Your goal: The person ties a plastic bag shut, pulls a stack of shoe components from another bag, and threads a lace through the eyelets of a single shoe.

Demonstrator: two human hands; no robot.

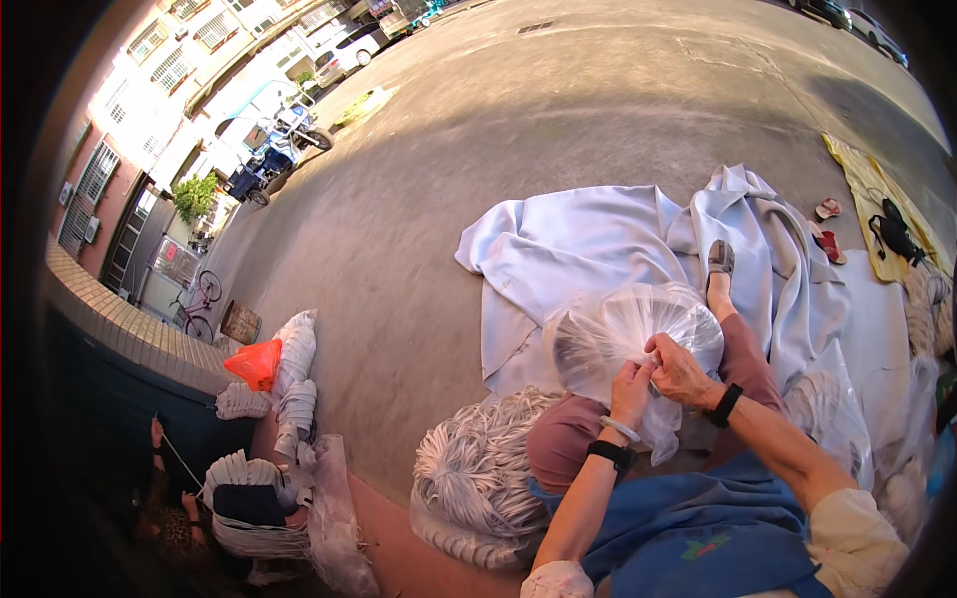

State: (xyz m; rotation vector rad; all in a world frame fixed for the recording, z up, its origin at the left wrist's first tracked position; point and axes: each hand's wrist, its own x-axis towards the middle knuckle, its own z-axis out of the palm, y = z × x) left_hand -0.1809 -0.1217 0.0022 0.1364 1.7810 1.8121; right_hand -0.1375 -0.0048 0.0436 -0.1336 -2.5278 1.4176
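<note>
Both hands, left hand (632, 384) and right hand (680, 369), pinch the filled plastic bag (618, 334) at its mouth, not yet tied, a pile of white cords (478, 468) alongside.

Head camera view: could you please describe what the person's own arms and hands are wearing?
The left hand has a pale bangle and a black band on its wrist, with a whitish sleeve cuff near the elbow. The right hand has a black wristband and a cream sleeve further up. Both forearms are bare.
</note>
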